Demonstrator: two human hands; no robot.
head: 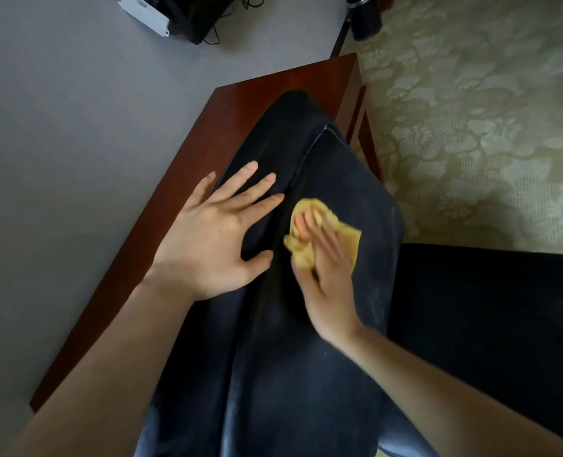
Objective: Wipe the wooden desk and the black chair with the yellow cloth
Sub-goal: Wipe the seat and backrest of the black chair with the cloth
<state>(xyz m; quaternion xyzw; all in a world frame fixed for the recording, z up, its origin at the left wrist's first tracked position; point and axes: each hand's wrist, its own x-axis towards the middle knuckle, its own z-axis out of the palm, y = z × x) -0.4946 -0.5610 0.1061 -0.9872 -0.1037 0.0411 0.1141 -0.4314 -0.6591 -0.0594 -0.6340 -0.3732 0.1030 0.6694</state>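
With left hand (214, 239) flat and open on chair (306, 374), right hand (326, 275) presses cloth (301, 252) under straight fingers, so the bunched cloth may slip free mid-stroke.

yellow cloth (323, 239), black chair (306, 357), reddish-brown wooden desk (181, 179), grey wall (75, 127), olive floral-patterned carpet (487, 127)
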